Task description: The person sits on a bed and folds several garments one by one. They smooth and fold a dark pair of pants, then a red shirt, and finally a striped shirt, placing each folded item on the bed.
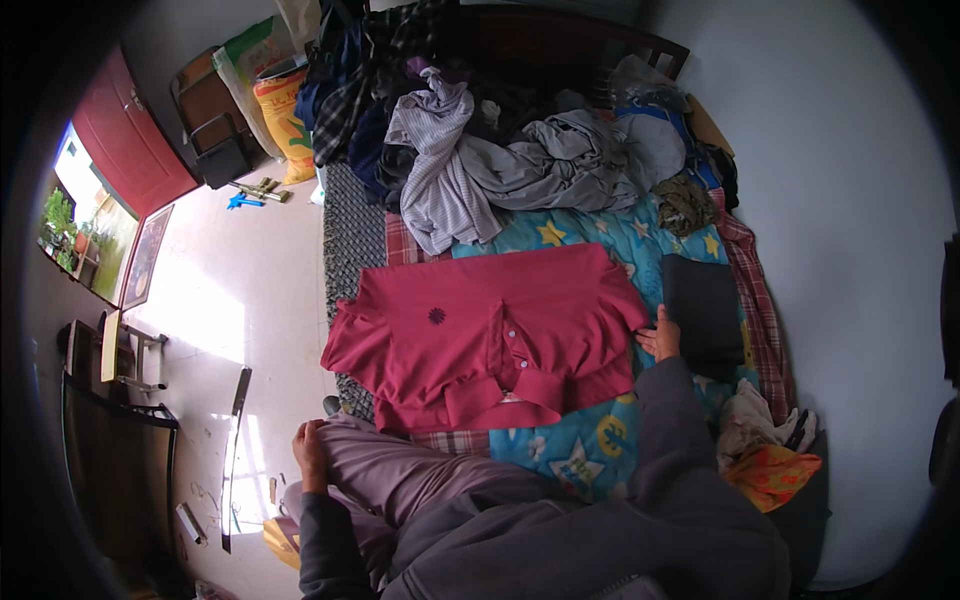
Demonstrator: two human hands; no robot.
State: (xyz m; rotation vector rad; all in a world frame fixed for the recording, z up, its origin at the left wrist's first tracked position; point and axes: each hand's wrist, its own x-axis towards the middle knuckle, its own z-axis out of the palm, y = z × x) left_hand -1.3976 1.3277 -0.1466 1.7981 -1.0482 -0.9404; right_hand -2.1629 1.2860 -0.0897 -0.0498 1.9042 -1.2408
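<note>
A crimson polo shirt (pixel 450 330) is spread on the bed, its collar (pixel 504 401) towards me. Two buttons show on its placket, and a dark emblem marks the chest. My right hand (pixel 662 339) has its fingers apart at the cuff of the right-hand sleeve; whether the fingertips press on the cloth is hard to see. Just beyond that hand lies a folded dark grey cloth (pixel 703 311). My left hand (pixel 309 452) rests by my knee in mauve trousers (pixel 397 457), and its fingers are partly hidden.
Rumpled clothes, among them a striped shirt (pixel 442 157) and grey fabric (pixel 555 169), heap at the bed's far end. The star-patterned blue quilt (pixel 585 442) lies beneath. Bags (pixel 772 472) sit by the right wall. Toy guns (pixel 259 191) and a long strip (pixel 235 450) lie on the floor.
</note>
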